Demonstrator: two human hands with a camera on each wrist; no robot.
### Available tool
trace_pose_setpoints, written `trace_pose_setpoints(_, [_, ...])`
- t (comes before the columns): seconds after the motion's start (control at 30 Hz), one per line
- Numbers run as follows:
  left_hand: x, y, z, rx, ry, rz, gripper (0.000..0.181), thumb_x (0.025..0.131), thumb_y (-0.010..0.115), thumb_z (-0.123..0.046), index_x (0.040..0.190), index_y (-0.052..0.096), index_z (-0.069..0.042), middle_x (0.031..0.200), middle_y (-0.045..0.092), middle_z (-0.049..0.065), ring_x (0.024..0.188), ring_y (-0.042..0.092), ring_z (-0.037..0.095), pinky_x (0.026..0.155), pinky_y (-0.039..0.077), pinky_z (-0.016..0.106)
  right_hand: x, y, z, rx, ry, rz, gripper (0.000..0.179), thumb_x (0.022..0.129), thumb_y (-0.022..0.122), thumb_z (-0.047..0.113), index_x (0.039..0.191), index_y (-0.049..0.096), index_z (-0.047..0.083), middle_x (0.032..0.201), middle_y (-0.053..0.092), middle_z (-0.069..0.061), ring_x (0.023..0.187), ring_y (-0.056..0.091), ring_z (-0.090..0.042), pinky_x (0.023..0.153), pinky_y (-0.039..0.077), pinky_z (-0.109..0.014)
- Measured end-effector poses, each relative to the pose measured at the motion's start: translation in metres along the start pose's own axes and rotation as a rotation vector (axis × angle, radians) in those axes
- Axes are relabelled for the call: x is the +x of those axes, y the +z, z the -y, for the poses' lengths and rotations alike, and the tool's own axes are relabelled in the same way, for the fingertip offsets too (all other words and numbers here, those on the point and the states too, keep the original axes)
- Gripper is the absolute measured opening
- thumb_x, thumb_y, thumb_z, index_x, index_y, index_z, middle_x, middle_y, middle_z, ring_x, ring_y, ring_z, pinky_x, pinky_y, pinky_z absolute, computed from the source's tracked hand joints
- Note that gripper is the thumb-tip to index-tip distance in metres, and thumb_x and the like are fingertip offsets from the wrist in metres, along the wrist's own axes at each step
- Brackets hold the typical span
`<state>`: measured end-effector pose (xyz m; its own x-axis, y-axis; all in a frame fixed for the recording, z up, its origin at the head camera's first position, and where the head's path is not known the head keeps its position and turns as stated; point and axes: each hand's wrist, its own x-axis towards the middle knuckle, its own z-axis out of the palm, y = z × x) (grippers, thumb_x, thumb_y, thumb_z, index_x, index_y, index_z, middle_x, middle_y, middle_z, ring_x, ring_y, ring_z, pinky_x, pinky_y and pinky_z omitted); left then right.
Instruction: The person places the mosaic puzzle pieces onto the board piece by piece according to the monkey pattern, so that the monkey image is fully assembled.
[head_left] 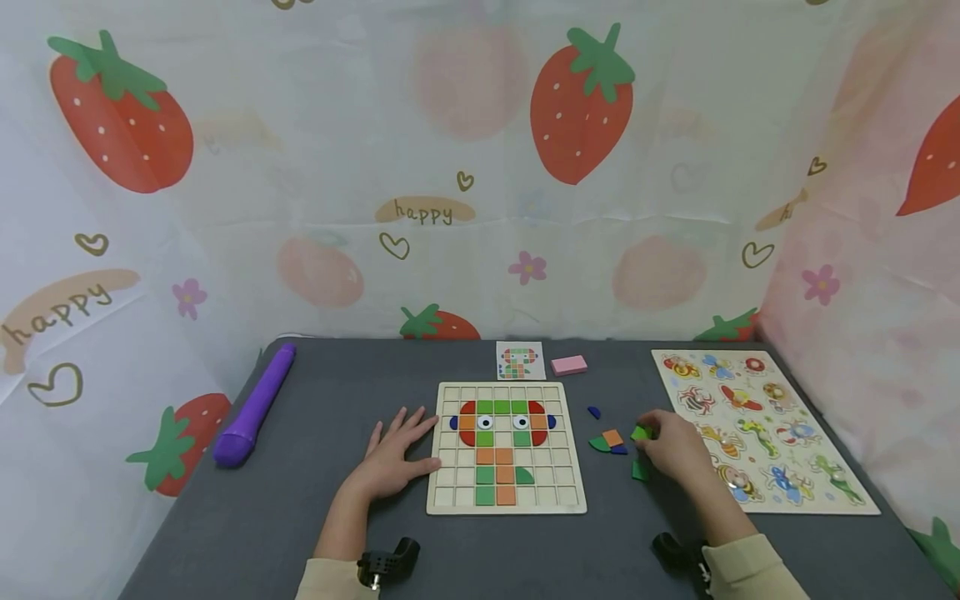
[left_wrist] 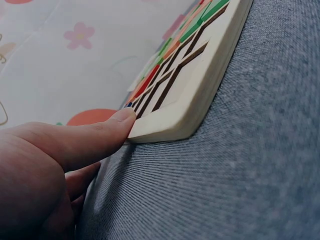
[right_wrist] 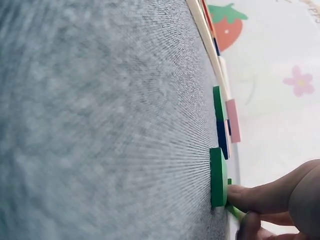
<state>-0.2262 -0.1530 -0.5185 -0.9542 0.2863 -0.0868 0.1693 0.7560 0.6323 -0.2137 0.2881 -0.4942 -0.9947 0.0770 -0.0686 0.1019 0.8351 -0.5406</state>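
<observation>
A pale wooden grid board point(head_left: 454, 477) lies on the dark table, with red, green, orange, white and blue pieces set in its cells. My left hand point(head_left: 390, 462) is spread at the board's left side, its thumb resting on the rim in the left wrist view. To the right of the board, my right hand point(head_left: 672, 446) pinches a light green piece point(right_wrist: 235, 212) between thumb and finger. A darker green piece point(head_left: 639, 471) lies just below that hand. Nearby are a green quarter-round piece point(head_left: 599, 444), an orange square point(head_left: 612, 437) and blue pieces point(head_left: 594, 412).
Behind the board lie a small picture card point(head_left: 520, 361) and a pink block point(head_left: 569, 365). A sheet of insect pictures point(head_left: 757, 425) covers the table's right side. A purple microphone-shaped object point(head_left: 258, 404) lies at the left edge. A strawberry-print curtain point(head_left: 480, 125) stands behind.
</observation>
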Motion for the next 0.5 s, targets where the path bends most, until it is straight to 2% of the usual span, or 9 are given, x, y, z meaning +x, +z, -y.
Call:
trace_pose_setpoints(0.13, [0.000, -0.001, -0.001, 0.003, 0.007, 0.000, 0.076, 0.089, 0.076, -0.041, 0.155, 0.045, -0.020, 0.166, 0.029, 0.010, 0.157, 0.006, 0.037, 0.123, -0.006, 0.063, -0.001, -0.001, 0.000, 0.033, -0.001, -0.014, 0.019, 0.090, 0.075, 0.016, 0.102, 0.071, 0.002, 0.095, 0.070, -0.014, 0.081, 0.061, -0.024, 0.066, 0.050, -0.040])
trace_pose_setpoints(0.23, [0.000, -0.001, 0.000, 0.003, 0.009, -0.001, 0.076, 0.089, 0.076, -0.041, 0.155, 0.045, -0.020, 0.166, 0.029, 0.010, 0.157, 0.006, 0.037, 0.123, -0.006, 0.063, -0.003, -0.001, 0.003, 0.073, -0.035, -0.028, 0.017, 0.090, 0.077, 0.022, 0.095, 0.072, 0.007, 0.093, 0.072, -0.009, 0.081, 0.064, -0.021, 0.063, 0.050, -0.035])
trace_pose_setpoints(0.4, [0.000, 0.000, 0.001, 0.007, 0.011, -0.004, 0.075, 0.089, 0.075, -0.041, 0.155, 0.044, -0.020, 0.166, 0.029, 0.010, 0.157, 0.007, 0.037, 0.123, -0.006, 0.063, -0.006, -0.002, 0.016, 0.135, -0.121, -0.043, 0.018, 0.090, 0.078, 0.025, 0.098, 0.076, 0.009, 0.093, 0.074, -0.007, 0.080, 0.066, -0.019, 0.063, 0.051, -0.032])
trace_pose_setpoints(0.5, [0.000, 0.000, 0.001, 0.007, 0.014, -0.003, 0.075, 0.089, 0.075, -0.041, 0.155, 0.044, -0.020, 0.166, 0.029, 0.010, 0.157, 0.007, 0.037, 0.123, -0.006, 0.063, -0.008, -0.001, 0.025, 0.143, -0.138, -0.040, 0.018, 0.092, 0.076, 0.023, 0.102, 0.078, 0.008, 0.092, 0.074, -0.005, 0.079, 0.065, -0.017, 0.064, 0.052, -0.031])
